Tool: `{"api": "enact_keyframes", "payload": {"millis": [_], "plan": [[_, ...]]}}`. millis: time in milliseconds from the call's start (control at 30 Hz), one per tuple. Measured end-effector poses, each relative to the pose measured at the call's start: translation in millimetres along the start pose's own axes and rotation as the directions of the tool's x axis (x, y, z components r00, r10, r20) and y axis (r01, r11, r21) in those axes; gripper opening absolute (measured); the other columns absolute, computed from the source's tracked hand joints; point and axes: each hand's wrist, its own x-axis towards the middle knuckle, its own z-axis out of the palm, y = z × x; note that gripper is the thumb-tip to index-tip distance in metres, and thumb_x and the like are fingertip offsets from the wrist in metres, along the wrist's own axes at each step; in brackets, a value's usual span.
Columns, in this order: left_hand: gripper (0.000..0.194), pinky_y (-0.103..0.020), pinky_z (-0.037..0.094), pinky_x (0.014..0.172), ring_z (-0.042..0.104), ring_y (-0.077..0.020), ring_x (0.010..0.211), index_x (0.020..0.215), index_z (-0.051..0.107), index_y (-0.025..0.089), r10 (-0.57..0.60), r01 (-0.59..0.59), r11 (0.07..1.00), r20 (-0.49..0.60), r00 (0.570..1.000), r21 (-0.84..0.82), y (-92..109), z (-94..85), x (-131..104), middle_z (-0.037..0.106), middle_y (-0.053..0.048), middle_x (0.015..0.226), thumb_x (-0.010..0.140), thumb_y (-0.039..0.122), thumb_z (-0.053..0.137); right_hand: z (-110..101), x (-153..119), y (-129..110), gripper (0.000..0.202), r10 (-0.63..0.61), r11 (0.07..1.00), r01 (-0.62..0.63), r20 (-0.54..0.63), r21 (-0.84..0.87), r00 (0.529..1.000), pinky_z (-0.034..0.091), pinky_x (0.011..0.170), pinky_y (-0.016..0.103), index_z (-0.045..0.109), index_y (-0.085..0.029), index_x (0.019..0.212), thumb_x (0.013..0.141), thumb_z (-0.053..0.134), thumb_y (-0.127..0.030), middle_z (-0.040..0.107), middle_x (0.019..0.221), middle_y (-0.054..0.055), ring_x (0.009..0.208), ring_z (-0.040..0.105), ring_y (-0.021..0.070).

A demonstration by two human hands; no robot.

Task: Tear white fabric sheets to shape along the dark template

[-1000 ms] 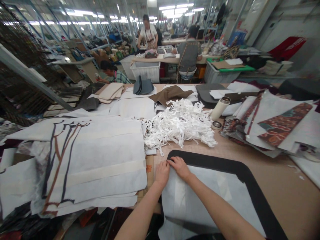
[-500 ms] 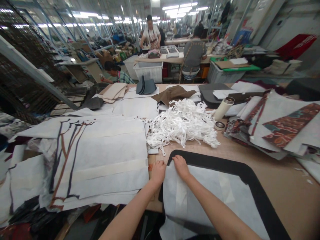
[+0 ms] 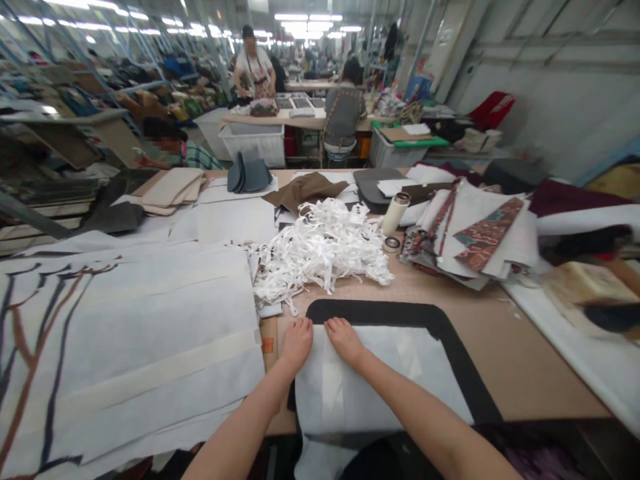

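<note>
Left hand (image 3: 297, 341) and right hand (image 3: 344, 339) lying flat, fingers together, pressing white sheet (image 3: 380, 380) corner on black panel (image 3: 450, 340); strip pile (image 3: 320, 253) at 12 o'clock.

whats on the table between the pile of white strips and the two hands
In the head view, only the black border of the white sheet and bare table lie between the strip pile and the left hand and right hand.
</note>
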Motion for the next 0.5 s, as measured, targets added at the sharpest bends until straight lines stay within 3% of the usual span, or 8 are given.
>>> {"api": "enact_keyframes", "payload": {"millis": [133, 233, 333, 400, 500], "plan": [[0.033, -0.038, 0.039, 0.08, 0.051, -0.0263, 0.098, 0.112, 0.057, 0.015, -0.107, 0.107, 0.994, 0.029, 0.994, -0.021, 0.6, -2.0, 2.4, 0.058, -0.013, 0.104, 0.085, 0.012, 0.038, -25.9, -37.2, 44.2, 0.021, 0.122, 0.992, -0.124, 0.185, 0.001, 0.975, 0.039, 0.081, 0.033, 0.06, -0.014, 0.101, 0.087, 0.044, -0.011, 0.059, 0.098, 0.008, 0.093, 0.049, 0.02], [0.035, -0.034, 0.039, 0.081, 0.053, -0.0245, 0.098, 0.118, 0.053, 0.016, -0.289, 0.308, 0.937, 0.127, 0.949, -0.168, 0.6, -2.4, 7.7, 0.058, -0.012, 0.103, 0.083, 0.019, 0.046, -51.5, -58.1, 78.9, 0.023, 0.32, 0.944, -0.33, 0.325, -0.026, 0.89, 0.038, 0.079, 0.031, 0.062, -0.017, 0.094, 0.087, 0.042, -0.012, 0.058, 0.101, 0.008, 0.096, 0.05, 0.0203], [0.043, -0.029, 0.038, 0.083, 0.054, -0.022, 0.101, 0.119, 0.049, 0.012, -0.441, 0.502, 0.766, 0.24, 0.865, -0.401, 4.6, -6.1, 8.6, 0.058, -0.012, 0.109, 0.077, 0.018, 0.055, -73.1, -68.8, 99.2, 0.032, 0.511, 0.841, -0.535, 0.434, -0.076, 0.742, 0.039, 0.077, 0.029, 0.06, -0.017, 0.103, 0.082, 0.039, -0.006, 0.058, 0.103, 0.01, 0.099, 0.052, 0.0209], [0.037, -0.027, 0.038, 0.083, 0.055, -0.0208, 0.101, 0.112, 0.052, 0.011, -0.478, 0.557, 0.61, 0.299, 0.826, -0.564, 10.1, -10.9, 4.4, 0.06, -0.011, 0.108, 0.074, 0.014, 0.056, -82.6, -75.5, 100.6, 0.037, 0.527, 0.818, -0.568, 0.513, -0.091, 0.677, 0.041, 0.074, 0.029, 0.06, -0.015, 0.103, 0.077, 0.037, -0.002, 0.06, 0.1, 0.012, 0.096, 0.056, 0.0212], [0.023, -0.026, 0.039, 0.081, 0.056, -0.0192, 0.093, 0.092, 0.058, 0.013, -0.476, 0.527, 0.407, 0.319, 0.819, -0.746, 18.4, -19.7, -9.4, 0.063, -0.007, 0.096, 0.07, 0.008, 0.055, -93.6, -95.5, 93.9, 0.038, 0.492, 0.85, -0.512, 0.536, -0.124, 0.686, 0.045, 0.073, 0.032, 0.064, -0.014, 0.096, 0.075, 0.033, -0.003, 0.061, 0.101, 0.016, 0.091, 0.061, 0.0239]]}}
